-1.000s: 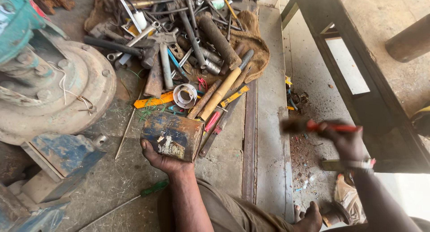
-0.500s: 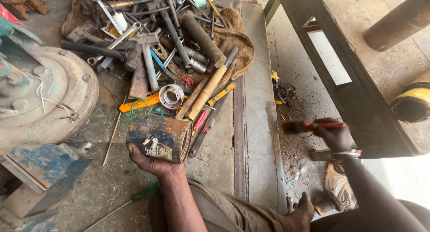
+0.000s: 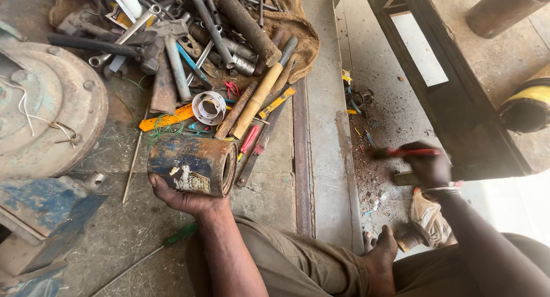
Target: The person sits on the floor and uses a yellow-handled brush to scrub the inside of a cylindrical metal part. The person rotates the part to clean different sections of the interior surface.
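The left hand [image 3: 183, 197] cups the near end of a rusty blue metal cylinder [image 3: 193, 163], fingers wrapped under it; the cylinder lies on its side on the concrete floor [image 3: 143, 228], just in front of the tool pile. Compared with a second ago, the cylinder has kept its place under the same grip, so it stays steadied. The right hand [image 3: 429, 166] has moved little; it is closed around a red-handled tool [image 3: 409, 152], whose working end is blurred and cannot be identified, held over a patch of debris beside a dark steel frame [image 3: 452, 102].

Around the cylinder: a white plastic ring [image 3: 208, 107] lies just beyond it, beside a wooden-handled tool [image 3: 258, 99] and an orange strip [image 3: 166, 118]. Wrenches, pipes and a hammer [image 3: 172, 50] crowd a burlap cloth [image 3: 298, 33]. A round rusty machine housing [image 3: 51, 108] sits to the left, and a green-handled screwdriver [image 3: 177, 235] lies near the wrist. A steel rail [image 3: 302, 159] separates the two hands.
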